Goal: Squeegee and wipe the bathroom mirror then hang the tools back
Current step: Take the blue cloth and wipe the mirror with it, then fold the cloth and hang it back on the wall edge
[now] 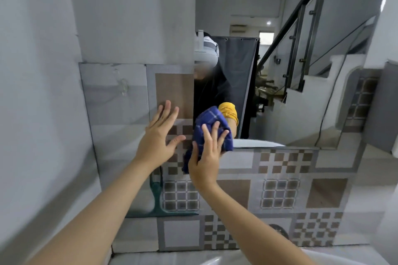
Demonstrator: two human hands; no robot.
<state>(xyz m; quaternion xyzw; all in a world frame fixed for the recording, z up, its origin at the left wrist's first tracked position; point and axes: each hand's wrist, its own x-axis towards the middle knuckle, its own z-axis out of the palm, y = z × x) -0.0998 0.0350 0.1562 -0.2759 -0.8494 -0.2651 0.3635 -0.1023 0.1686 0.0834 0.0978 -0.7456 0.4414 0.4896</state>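
The mirror (pixel 290 60) fills the upper right of the wall, its lower left corner under the cloth. The teal squeegee (pixel 158 202) rests against the tiled wall (pixel 280 168) below, apparently hung back, so squeegeeing looks finished. The right hand (pixel 206 155) grasps the blue checked cloth (pixel 212 127) against the glass; the left hand (pixel 157 135) is released, fingers spread flat on the tiles. Wiping and hanging the cloth remain.

Cloth (pixel 212 128) on mirror (pixel 301 71) corner, squeegee (pixel 160 202) hanging below-left

Bare forearms; reflected yellow sleeve cuff (pixel 228 109), white headset (pixel 206 51).
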